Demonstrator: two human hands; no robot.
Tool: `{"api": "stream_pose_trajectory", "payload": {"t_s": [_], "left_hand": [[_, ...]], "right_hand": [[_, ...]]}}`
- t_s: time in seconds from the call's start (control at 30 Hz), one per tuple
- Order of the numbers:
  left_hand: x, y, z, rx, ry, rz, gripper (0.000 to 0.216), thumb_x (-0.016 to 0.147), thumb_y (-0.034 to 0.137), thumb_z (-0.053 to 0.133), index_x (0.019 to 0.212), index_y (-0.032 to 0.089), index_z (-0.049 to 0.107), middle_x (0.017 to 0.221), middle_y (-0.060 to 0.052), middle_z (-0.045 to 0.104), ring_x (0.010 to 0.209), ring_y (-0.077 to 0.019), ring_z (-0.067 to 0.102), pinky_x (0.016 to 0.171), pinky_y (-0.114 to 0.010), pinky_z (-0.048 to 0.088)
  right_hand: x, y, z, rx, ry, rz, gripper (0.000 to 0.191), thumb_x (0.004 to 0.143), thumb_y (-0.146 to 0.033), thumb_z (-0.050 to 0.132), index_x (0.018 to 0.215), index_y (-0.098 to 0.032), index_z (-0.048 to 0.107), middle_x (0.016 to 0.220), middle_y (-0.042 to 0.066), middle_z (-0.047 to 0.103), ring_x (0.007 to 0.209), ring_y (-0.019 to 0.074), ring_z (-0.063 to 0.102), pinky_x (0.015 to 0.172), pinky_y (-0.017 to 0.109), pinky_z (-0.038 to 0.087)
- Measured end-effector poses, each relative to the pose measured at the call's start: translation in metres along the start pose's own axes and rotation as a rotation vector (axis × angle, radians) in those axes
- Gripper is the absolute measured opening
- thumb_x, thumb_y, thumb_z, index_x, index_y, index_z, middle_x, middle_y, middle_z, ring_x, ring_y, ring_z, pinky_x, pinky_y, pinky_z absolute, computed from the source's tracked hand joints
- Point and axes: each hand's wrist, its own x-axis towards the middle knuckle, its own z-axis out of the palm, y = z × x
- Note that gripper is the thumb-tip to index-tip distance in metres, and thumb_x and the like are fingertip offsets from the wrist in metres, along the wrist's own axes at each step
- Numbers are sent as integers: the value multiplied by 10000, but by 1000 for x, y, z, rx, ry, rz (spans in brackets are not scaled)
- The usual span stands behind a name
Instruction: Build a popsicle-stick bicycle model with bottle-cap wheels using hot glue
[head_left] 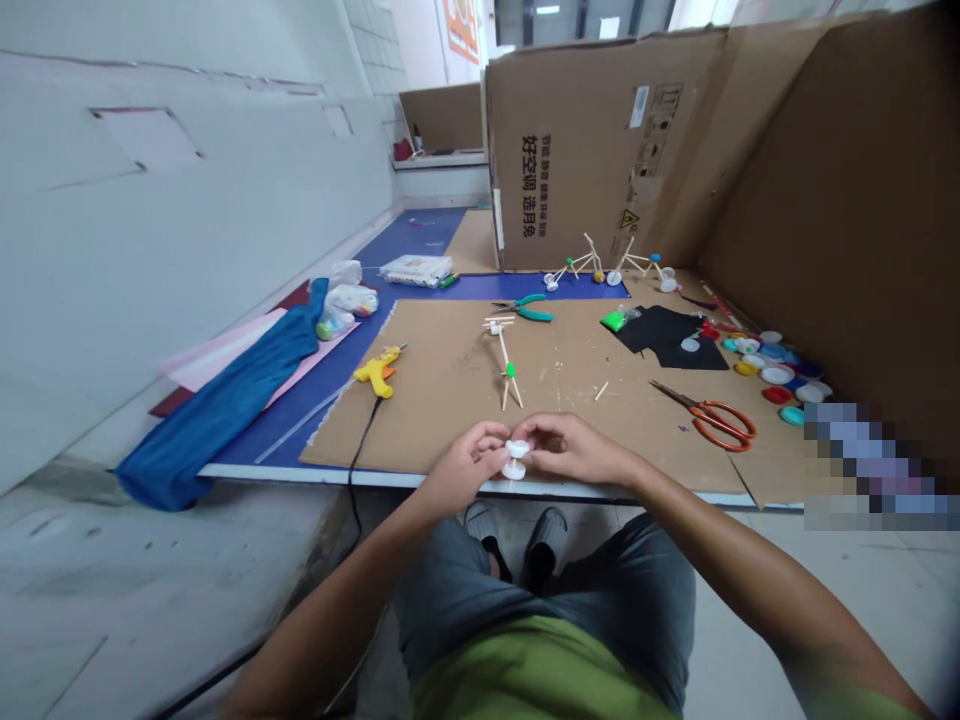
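Observation:
At the table's front edge, my left hand (469, 465) and my right hand (574, 448) meet around a pair of white wheels (514, 468) on a short stick. Fingers of both hands pinch the upper wheel from either side, while the lower one shows below them. Just beyond my fingertips lies a wooden stick frame (505, 352) with a green lump at one joint and a white piece at its far end. A loose short stick (601, 391) rests to the right of it.
Left lies a yellow glue gun (377, 373) with a trailing cord; teal pliers (529, 307) are further back. To the right are orange-handled scissors (712, 415), black sheet (671, 335) and bottle caps (778, 374). Stick models (577, 265) stand before a large cardboard box (600, 160).

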Motion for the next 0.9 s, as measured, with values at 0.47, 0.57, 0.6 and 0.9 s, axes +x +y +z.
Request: {"api": "stream_pose_trajectory", "payload": {"t_s": [0.47,0.57,0.6,0.9], "left_hand": [[3,-8,8,-321,202,36,432,763,475,736,1022,160,597,807,-18,680,671,-115,601,626,-228,458],[3,-8,8,-320,153,13,453,759,483,752,1033,163,586,768,2,664,638,-101,583,606,-216,455],[3,-7,8,-316,146,14,462,755,482,760,1036,166,571,777,1,669,636,-100,585,607,-217,461],[-12,-30,15,-229,203,187,350,808,342,737,1010,196,491,982,-59,724,820,-149,699,774,-293,563]], "right_hand": [[-20,7,28,-205,274,-129,438,871,-263,712,1290,-243,585,1156,91,663,989,204,632,840,340,528],[-24,11,37,-269,242,-246,417,881,-233,702,1281,-264,591,1210,100,640,1089,222,616,912,364,515],[-24,12,39,-272,252,-260,391,886,-223,692,1264,-264,601,1195,99,643,1087,222,620,906,360,520],[-20,28,49,-187,388,-215,360,878,-187,684,1224,-262,623,1168,93,659,1024,201,647,814,305,553]]}}
